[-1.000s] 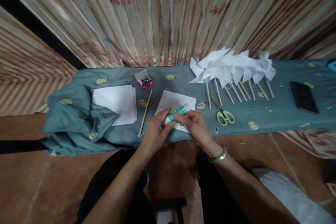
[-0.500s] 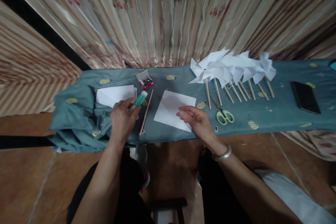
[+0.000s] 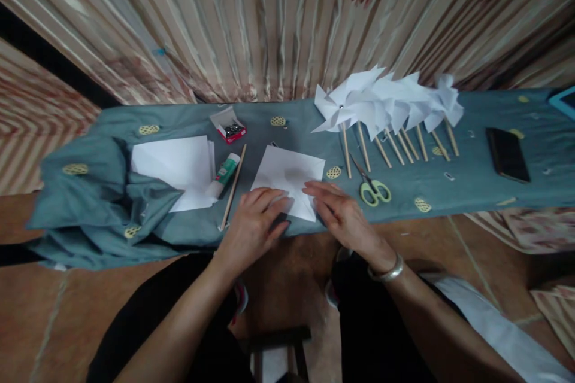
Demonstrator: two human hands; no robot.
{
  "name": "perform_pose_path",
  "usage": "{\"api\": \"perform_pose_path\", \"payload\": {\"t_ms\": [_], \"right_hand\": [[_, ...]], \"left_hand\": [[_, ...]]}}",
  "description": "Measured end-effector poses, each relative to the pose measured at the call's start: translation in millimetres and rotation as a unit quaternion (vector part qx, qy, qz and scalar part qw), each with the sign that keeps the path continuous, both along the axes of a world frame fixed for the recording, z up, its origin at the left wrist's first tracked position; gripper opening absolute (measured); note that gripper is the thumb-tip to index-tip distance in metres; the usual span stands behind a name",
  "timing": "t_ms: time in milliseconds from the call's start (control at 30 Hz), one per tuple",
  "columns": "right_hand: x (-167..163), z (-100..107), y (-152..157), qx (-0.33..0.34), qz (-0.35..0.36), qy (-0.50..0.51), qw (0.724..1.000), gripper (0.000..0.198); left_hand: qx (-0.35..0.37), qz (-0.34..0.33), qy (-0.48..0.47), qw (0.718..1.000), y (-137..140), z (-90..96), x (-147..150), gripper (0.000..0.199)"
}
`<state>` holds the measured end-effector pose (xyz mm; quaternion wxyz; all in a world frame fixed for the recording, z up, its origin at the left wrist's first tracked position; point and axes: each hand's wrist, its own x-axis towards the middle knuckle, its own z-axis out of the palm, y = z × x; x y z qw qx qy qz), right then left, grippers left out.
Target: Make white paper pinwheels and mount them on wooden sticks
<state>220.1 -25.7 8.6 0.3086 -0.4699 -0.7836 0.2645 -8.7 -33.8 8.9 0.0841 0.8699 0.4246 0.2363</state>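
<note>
A square sheet of white paper (image 3: 290, 170) with faint crease lines lies flat before me. Over its near left edge is my left hand (image 3: 254, 218), open, thumb and fingers apart. My right hand (image 3: 339, 209), wearing a silver bracelet on the wrist, reaches over the sheet's right side with fingers stretched out and nothing held. Left of the sheet a thin wooden stick (image 3: 233, 187) lies lengthwise. Beside it a green and white glue stick (image 3: 224, 175) rests near the edge of a stack of white paper (image 3: 173, 161).
An opened red box of pins (image 3: 231, 128) stands behind the stick. Several white paper pinwheels (image 3: 386, 102) on sticks lie at back right. Green-handled scissors (image 3: 372, 188) lie by the right hand. A black phone (image 3: 507, 154) is farther right on the green cloth (image 3: 471, 191).
My left hand has let go of the glue stick, which now lies by the paper stack, and has moved right to the square sheet. The view has shifted slightly.
</note>
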Motion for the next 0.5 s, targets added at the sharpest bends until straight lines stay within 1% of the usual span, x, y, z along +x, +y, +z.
{"api": "perform_pose_path", "payload": {"t_ms": [100,233,400,500], "right_hand": [[0.7,-5.1,-0.7,0.004,0.028,-0.035,0.999,0.042],[2.2,-7.6,2.0,0.0,0.042,-0.049,0.998,0.047],[3.5,-1.8,6.8,-0.028,0.055,-0.03,0.998,0.051],[1.9,0.6,10.7,-0.054,0.042,-0.004,0.998,0.047]], "left_hand": [[-0.029,-0.019,-0.007,0.999,1.0,-8.0,14.8,0.031],[-0.022,-0.029,-0.019,0.999,8.0,-12.7,14.6,0.023],[0.007,-0.044,-0.039,0.998,9.6,-13.7,11.5,0.019],[-0.013,-0.037,-0.071,0.997,11.0,-13.9,11.4,0.018]]}}
